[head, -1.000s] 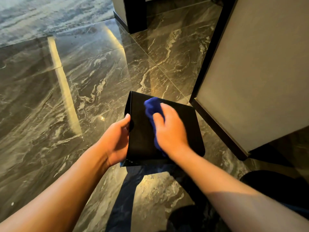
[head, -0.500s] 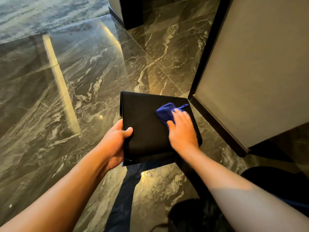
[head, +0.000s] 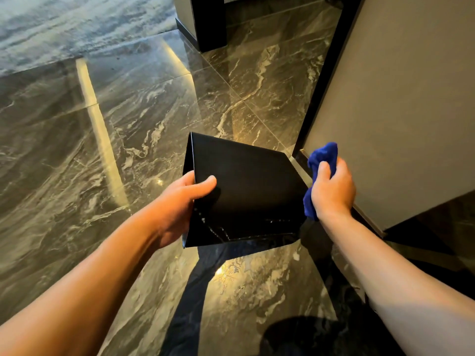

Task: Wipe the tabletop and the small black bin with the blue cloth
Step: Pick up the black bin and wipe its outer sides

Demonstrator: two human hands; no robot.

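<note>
Bin (head: 244, 191) gripped at left edge, left hand (head: 177, 204) | right hand (head: 331, 188) clutches cloth (head: 322, 156), seemingly clear

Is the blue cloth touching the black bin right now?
Cannot tell. In the head view the blue cloth, bunched in the right hand, sits off the black bin's face, but its lower tail meets the bin's right edge with no clear gap.
</note>
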